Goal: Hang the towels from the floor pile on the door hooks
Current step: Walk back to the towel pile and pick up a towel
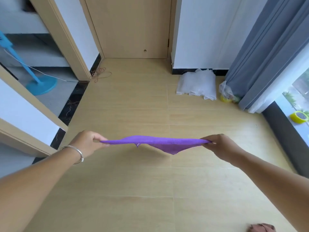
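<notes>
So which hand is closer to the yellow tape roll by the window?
The right hand. The yellow tape roll sits off to its right; the left hand pinches the purple towel's far end.

left hand (87, 141): pinching grip | right hand (219, 144): pinching grip | arms outstretched

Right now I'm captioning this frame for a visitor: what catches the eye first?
The purple towel, stretched flat above the floor between the left hand and right hand. Then the closed door straight ahead, and the white folded cloth by the grey curtain.
</notes>
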Demonstrator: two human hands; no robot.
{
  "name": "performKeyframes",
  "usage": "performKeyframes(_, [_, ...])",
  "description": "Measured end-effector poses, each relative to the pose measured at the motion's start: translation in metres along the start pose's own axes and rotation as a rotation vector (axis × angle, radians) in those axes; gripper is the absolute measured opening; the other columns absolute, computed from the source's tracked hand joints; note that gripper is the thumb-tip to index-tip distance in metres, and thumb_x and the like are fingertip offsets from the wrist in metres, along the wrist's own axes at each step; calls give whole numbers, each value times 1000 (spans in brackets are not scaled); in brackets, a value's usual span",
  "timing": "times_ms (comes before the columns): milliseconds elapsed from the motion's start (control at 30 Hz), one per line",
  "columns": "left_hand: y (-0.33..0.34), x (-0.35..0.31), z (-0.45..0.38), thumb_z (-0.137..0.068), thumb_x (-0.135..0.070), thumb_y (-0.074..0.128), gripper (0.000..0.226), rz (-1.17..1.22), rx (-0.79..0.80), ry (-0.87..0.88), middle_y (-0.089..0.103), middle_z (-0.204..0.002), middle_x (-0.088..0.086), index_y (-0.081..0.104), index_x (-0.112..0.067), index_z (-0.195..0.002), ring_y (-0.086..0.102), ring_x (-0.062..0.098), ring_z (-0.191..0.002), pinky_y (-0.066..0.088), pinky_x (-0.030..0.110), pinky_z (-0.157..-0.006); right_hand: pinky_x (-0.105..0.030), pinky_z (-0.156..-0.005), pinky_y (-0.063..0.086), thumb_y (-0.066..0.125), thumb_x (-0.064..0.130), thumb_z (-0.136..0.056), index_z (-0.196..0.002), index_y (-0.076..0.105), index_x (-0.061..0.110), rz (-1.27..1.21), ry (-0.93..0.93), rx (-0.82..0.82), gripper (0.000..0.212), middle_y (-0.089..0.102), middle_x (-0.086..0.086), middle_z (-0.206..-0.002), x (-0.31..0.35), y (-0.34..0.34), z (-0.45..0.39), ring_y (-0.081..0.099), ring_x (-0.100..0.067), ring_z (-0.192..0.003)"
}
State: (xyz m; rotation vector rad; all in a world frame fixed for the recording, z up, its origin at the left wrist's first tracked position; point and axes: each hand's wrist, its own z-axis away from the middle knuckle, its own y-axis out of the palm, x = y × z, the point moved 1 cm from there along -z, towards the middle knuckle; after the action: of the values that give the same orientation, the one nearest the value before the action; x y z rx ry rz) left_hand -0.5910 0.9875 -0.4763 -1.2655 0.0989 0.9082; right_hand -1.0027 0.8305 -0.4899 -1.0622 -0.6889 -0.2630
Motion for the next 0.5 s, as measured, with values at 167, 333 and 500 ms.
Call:
performKeyframes(167, [83,68,42,-74,-27,83,33,-9,169,6,66,-83,-33,70,-56,-65,56,-16,-93,42,16,-84,-13,-42,30,62,30,-91,-85,75,34,28,114,183,15,69,-1,-77,-76,78,53,38,-4,-41])
performKeyframes(333, [186,146,79,-83,-22,75,48,7,273,59,64,-86,-41,64,-67,-72,46,-23,-106,35,1,-88,-15,-54,38,59,33,-93,-80,68,40,110,174,310,17,69,11,-83,-153,158,104,50,-2,-56])
performKeyframes(500, [280,207,117,-84,-22,74,58,-29,402,20,63,-90,-37,56,-75,-69,50,-11,-114,42,21,-99,-11,-69,40,59,31,-93,-101,72,31,186,229,408,15,69,17,-95,-223,233,157,60,-2,-85])
